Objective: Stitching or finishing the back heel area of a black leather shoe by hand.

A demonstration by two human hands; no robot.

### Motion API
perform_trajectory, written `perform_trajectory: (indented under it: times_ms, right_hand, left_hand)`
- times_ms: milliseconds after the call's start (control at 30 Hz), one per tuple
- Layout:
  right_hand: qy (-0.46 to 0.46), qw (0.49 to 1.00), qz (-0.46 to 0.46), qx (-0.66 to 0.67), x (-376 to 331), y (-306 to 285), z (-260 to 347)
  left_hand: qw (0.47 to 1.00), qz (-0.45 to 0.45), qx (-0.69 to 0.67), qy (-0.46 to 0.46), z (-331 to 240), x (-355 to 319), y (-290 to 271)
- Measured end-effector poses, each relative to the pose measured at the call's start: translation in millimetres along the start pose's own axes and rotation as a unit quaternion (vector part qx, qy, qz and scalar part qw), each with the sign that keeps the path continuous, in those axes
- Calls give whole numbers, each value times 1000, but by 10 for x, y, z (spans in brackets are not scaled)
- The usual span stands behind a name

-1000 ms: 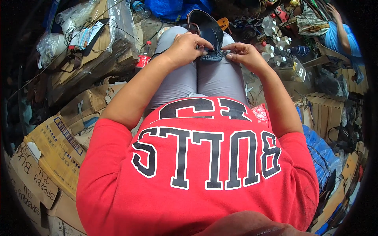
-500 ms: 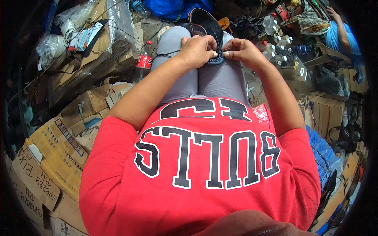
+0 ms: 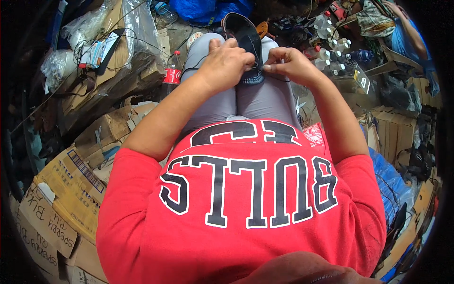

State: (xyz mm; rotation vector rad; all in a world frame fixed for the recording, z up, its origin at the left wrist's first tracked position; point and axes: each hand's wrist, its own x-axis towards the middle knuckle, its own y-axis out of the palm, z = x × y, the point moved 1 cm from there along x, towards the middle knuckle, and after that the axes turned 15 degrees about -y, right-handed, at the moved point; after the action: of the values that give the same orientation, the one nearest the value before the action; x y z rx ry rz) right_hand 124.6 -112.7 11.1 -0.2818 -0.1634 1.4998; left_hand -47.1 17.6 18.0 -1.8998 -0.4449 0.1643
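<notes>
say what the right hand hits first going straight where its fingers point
Probably the dark shoe, just left of the right hand, then the left hand; depth is unclear.

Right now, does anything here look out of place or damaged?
The yellow carton, lower left, looks odd: a pale, ragged patch interrupts its edge, perhaps a tear. Nothing stands out as wrong with the dark shoe.
</notes>
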Motion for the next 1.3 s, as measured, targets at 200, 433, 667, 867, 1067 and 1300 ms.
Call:
perform_trajectory:
  times_ms: [200, 433, 667, 867, 1067, 1300]
  right_hand:
    - [-34, 994, -75, 74, -169, -167, -182]
    - [21, 997, -47, 54, -461, -173, -199]
    - [-155, 961, -115, -200, -240, -478, 118]
    - [-172, 873, -127, -438, -100, -523, 178]
    - [-204, 743, 137, -622, -65, -43, 463]
    - [-215, 791, 147, -553, -57, -6, 326]
  left_hand:
    - [999, 25, -29, -35, -5, -118, -97]
    - [981, 112, -91, -127, -76, 56, -11]
    - [993, 113, -10, -35, -158, 79, -50]
    - [995, 103, 4, -4, -134, 104, 24]
    - [998, 67, 9, 16, -76, 81, 32]
    - [995, 47, 68, 53, -7, -48, -70]
